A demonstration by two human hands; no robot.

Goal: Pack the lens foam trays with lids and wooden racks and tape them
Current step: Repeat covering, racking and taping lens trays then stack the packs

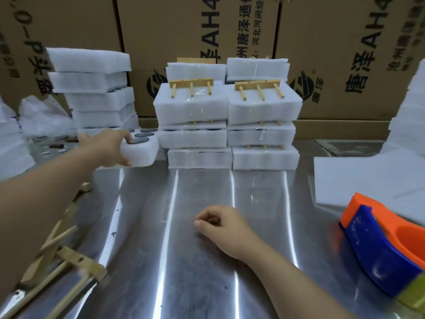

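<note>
left hand [108, 143] grips the lens foam tray [143, 153] just left of the base of the taped stack [193, 107]. right hand [222, 227] rests on the metal table [184, 277] in front of that stack, fingers loosely curled, holding nothing.

Packing station in a warehouse or factory, steel worktable [207, 261], printed cardboard cartons [333, 54] behind, taped foam packs [226, 125] stacked, tape dispenser [381, 247]

A steel table [195, 261] carries two stacks of taped foam packs [226, 157] at far centre, a leaning stack of foam trays [96, 97] far left, loose wooden racks [64, 256] near left, flat foam lids [368, 180] at right and an orange-and-blue tape dispenser [379, 249] near right.
</note>
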